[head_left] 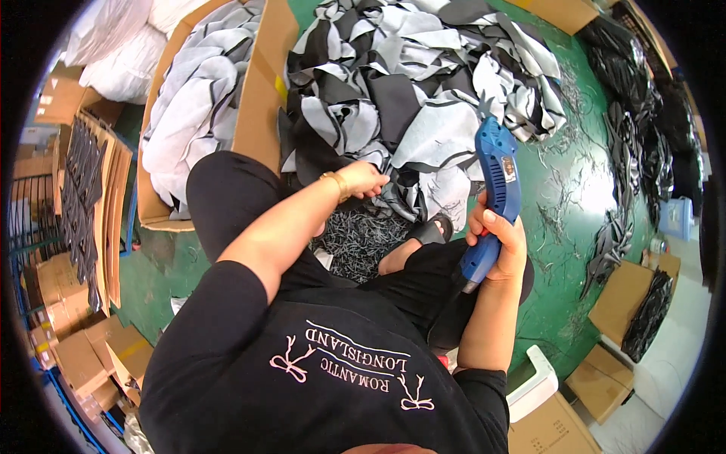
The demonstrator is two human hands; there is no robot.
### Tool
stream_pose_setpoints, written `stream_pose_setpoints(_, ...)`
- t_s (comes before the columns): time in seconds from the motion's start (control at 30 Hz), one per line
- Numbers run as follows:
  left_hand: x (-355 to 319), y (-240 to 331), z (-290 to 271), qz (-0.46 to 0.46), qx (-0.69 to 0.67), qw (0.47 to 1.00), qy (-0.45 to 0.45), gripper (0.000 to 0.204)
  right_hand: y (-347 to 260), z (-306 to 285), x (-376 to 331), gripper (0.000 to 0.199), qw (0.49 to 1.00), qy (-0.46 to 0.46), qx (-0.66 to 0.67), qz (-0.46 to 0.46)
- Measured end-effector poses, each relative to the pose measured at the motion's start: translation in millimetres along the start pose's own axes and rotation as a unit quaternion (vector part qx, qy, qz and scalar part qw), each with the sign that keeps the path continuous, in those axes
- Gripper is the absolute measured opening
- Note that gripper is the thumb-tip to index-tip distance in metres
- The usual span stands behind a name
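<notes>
The green floor [552, 303] is flanked by cartons [79, 363]. On it, grey-and-black cloth [397, 102] is heaped beside a cloth-filled box [261, 98]; thin scraps [355, 246] are strewn nearer. A blue cutter [497, 170] is gripped, fingers curled, in the right hand [511, 246] — at the heap's near edge, cloth seems pinched by the left hand [361, 180]. Trimming seems underway; a taut edge at the blades [485, 107] is called for.

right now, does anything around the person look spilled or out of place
Yes: thin dark scraps lie heaped on the green floor beside the right foot, and more strands are strewn right of the fabric pile. They look like spilled litter, lying loose, whereas the grey fabric at left sits inside a carton.
</notes>
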State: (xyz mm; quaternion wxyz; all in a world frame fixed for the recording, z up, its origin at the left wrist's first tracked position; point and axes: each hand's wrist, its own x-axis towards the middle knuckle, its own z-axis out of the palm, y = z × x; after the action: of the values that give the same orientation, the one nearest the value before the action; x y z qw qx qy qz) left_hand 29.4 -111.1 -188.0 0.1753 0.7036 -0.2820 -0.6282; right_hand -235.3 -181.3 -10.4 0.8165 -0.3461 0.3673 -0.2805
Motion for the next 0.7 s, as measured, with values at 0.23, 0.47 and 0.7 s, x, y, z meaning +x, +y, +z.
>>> stream_pose_setpoints(0.23, 59.8, -19.6, 27.9, -0.098, -0.480, 0.835, 0.251, 0.023, -1.2, -2.5, -1.6, 0.040, 1.000, 0.006, 0.023, 0.015)
stream_pose_setpoints(0.47, 57.1, -4.9, 18.7, -0.036, -0.487, 0.848, 0.205, 0.026, -0.9, 0.8, 4.7, 0.039, 1.000, 0.010, 0.015, 0.017)
stream_pose_setpoints(0.7, 96.9, -3.9, 18.1, -0.083, -0.378, 0.875, 0.290, 0.024, 4.3, 11.5, 4.8, 0.039, 0.999, -0.003, -0.026, 0.029)
